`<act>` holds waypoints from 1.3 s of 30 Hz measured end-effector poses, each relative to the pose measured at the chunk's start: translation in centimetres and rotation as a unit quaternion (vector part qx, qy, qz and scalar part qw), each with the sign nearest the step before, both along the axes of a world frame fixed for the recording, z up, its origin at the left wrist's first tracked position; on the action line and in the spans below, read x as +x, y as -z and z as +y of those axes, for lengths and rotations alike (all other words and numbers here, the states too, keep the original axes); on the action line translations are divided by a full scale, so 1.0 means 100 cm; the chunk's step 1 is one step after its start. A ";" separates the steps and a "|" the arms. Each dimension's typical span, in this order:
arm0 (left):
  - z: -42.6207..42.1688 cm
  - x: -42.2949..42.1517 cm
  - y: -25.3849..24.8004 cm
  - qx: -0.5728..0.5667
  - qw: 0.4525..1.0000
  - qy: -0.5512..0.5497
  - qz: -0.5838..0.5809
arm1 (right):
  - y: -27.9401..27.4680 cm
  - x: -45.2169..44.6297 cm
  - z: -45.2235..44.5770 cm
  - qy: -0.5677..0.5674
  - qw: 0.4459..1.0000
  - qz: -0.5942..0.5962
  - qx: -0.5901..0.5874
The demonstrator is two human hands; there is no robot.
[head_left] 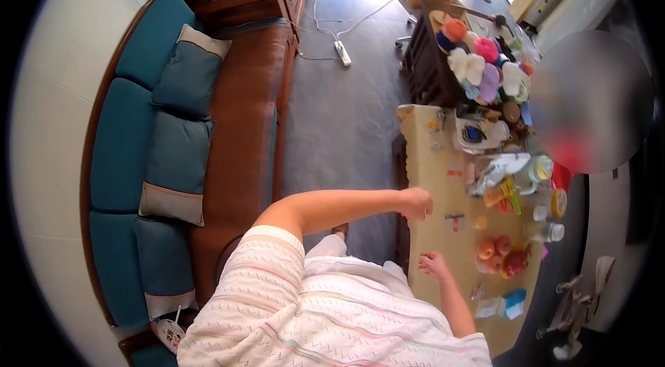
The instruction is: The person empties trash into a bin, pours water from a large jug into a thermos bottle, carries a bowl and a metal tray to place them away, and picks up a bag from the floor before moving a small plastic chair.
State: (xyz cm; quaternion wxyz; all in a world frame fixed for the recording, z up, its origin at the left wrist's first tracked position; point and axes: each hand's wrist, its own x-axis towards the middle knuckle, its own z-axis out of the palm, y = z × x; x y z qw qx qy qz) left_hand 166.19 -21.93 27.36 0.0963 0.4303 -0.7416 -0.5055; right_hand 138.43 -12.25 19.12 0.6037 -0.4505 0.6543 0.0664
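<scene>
Over the near edge of the cloth-covered table (pixel 431 152), my left hand (pixel 415 203) is closed in a fist-like curl; anything inside it is hidden. Lower down, my right hand (pixel 434 266) hovers above the tabletop with its fingers partly bent and apart, and nothing shows in it. A small dark and red item (pixel 454 221) lies on the cloth just right of my left hand. To the right of both hands are peaches (pixel 487 249) and a red fruit (pixel 515 263).
Jars (pixel 554 232), a clear plastic bag (pixel 495 174) and a white basket (pixel 481 133) crowd the table's far side. Yarn balls (pixel 487 50) fill the area beyond. A brown sofa (pixel 242 118) stands at left. A power strip (pixel 343 53) lies on the floor.
</scene>
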 end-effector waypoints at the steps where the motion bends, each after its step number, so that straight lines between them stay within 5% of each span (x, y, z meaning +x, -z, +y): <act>1: -0.001 0.013 0.000 0.000 1.000 0.001 -0.006 | -0.002 0.024 -0.013 -0.009 1.000 -0.008 0.001; 5: -0.007 0.056 -0.035 0.011 0.999 0.031 -0.018 | 0.037 0.070 -0.052 -0.080 0.990 -0.106 -0.046; 6: -0.010 0.065 -0.046 0.031 0.999 0.014 -0.016 | 0.004 0.091 -0.062 -0.082 0.992 -0.064 -0.067; 8: -0.010 0.079 -0.026 0.074 0.992 -0.066 0.082 | 0.017 0.095 -0.077 -0.083 0.991 -0.052 -0.086; 15: -0.055 0.153 -0.003 0.258 0.953 -0.153 0.047 | 0.030 0.146 -0.153 -0.148 0.986 -0.026 -0.068; 23: -0.135 0.256 0.014 0.291 0.875 -0.369 0.115 | 0.011 0.231 -0.289 -0.223 0.970 -0.044 -0.087; 30: -0.196 0.294 0.051 0.346 0.880 -0.312 0.095 | -0.016 0.257 -0.294 0.038 0.988 -0.085 -0.126; 39: -0.224 0.245 0.092 0.390 0.919 -0.058 -0.026 | 0.011 0.246 -0.057 0.296 0.950 0.080 -0.058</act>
